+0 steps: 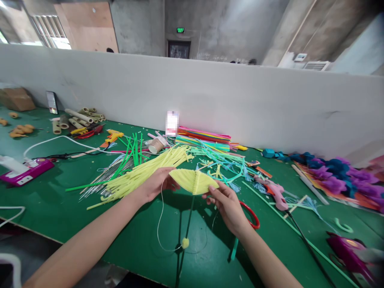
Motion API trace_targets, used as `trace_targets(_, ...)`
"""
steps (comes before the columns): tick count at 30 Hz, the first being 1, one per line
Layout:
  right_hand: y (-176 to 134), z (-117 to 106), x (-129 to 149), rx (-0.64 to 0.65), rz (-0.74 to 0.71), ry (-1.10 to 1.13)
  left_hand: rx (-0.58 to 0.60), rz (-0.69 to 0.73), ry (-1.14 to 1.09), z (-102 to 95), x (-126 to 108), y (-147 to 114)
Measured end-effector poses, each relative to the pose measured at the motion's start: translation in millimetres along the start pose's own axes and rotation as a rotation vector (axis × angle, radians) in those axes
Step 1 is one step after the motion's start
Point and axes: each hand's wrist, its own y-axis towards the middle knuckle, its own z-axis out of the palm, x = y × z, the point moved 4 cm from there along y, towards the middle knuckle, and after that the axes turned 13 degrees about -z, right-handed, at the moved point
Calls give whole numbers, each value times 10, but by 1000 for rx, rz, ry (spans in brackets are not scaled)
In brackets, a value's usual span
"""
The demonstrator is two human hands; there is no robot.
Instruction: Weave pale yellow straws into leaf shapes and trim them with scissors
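Observation:
A pale yellow leaf shape (pixel 183 182), made of pipe cleaners laid side by side with a raised central rib, is held up over the table. My left hand (pixel 160 184) is closed at its left tip, with some fingers hidden behind it. At the right tip, my right hand (pixel 226 202) pinches the edge between thumb and fingers. From the rib a thin dark stick (pixel 190 216) runs down toward me. A small yellow pompom (pixel 185 243) is by the stick, and a white string (pixel 159 228) loops from it up toward my left hand.
Yellow pipe cleaners (pixel 144 172) lie beyond my left hand, near a yellow glue gun (pixel 113 136). Red-handled scissors (pixel 252 216) lie beside my right wrist; a pink glue gun (pixel 279 196) is farther right. Purple power strips (pixel 27 172) sit at both sides. A white partition (pixel 120 88) stands behind.

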Motion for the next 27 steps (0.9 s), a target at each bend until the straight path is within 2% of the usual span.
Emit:
trace_targets(4, 5, -22, -3, -36, 8, 64, 201, 16, 214, 170, 12, -90)
trace_targets(7, 12, -29, -16, -44, 7, 87, 255, 37, 237, 232, -2, -134)
trace_targets(16, 11, -10, -17, -8, -6, 57, 173, 71, 254, 166, 17, -88)
trace_targets(22, 17, -23, -40, -14, 5, 80, 239, 73, 264, 185, 25, -69)
trace_targets(24, 18, -27, -54, -20, 9, 81, 214, 74, 197, 159, 31, -34)
trace_targets(27, 23, -26, -67, -32, 26, 96, 142, 44, -41, 64, 33, 27)
